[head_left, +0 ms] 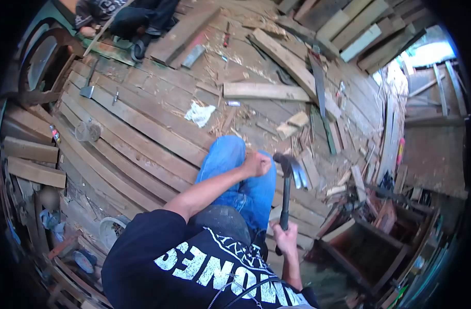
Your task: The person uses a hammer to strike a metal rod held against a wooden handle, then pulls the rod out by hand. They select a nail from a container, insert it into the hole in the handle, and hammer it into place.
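My right hand [286, 238] is wrapped round the dark handle of a claw hammer [286, 198]. The hammer stands roughly upright in the view, its metal head beside my right knee. My left hand [258, 164] is closed over my knees in blue jeans [227, 154], just left of the hammer head. Whatever its fingers pinch, if anything, is too small to make out. Hand and hammer head look close together; whether they touch is unclear.
Long planks [137, 121] run across the floor at the left. A handsaw [318, 85], a wooden beam [266, 91] and a white cloth [200, 114] lie ahead. A wooden frame [372, 247] stands at the right. Another person [142, 20] sits at the upper left.
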Demonstrator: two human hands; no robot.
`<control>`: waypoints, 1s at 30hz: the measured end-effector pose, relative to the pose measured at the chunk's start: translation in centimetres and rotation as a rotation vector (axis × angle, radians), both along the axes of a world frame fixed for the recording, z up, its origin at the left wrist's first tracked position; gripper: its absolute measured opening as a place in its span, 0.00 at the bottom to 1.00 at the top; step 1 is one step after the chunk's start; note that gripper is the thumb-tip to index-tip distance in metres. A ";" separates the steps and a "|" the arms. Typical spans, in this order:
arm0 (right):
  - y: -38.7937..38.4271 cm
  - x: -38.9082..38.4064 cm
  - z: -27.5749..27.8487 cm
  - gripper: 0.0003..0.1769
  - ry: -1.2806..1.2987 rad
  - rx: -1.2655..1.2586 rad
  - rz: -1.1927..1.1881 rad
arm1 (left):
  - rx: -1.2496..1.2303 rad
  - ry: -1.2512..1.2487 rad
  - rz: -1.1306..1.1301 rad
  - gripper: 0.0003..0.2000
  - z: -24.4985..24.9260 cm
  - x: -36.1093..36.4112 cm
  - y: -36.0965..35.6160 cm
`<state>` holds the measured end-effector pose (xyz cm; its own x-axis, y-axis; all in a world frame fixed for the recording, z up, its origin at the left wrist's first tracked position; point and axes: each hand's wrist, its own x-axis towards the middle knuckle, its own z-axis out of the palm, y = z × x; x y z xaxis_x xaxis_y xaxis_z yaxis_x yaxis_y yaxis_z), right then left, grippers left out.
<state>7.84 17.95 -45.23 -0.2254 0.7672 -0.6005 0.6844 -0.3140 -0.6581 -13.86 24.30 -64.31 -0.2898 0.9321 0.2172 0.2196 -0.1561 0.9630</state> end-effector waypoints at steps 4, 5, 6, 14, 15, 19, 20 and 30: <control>-1.3 1.3 -1.1 0.15 -0.021 0.005 0.011 | -0.103 0.005 0.016 0.13 -0.3 0.4 -0.1; -1.6 1.2 -0.9 0.15 -0.005 -0.012 -0.006 | -0.118 0.006 0.033 0.13 -0.5 0.4 0.1; -2.0 1.2 -0.7 0.15 0.019 -0.023 -0.021 | -0.091 0.020 0.045 0.13 -0.9 0.6 0.1; -4.8 3.3 0.9 0.14 0.044 0.042 -0.115 | -0.061 0.000 0.044 0.13 0.8 0.0 0.1; -5.3 3.8 1.0 0.14 0.049 0.056 -0.121 | -0.084 -0.004 0.057 0.14 1.0 -0.1 0.0; -7.5 7.5 0.6 0.14 0.047 0.196 -0.160 | 0.011 0.078 0.128 0.14 0.9 0.6 -1.1; -7.7 8.1 0.4 0.13 0.071 0.203 -0.185 | 0.016 0.070 0.131 0.14 0.9 0.7 -1.3; -5.9 6.0 1.0 0.06 0.191 0.044 -0.198 | 0.049 0.083 0.078 0.12 1.1 1.2 -2.7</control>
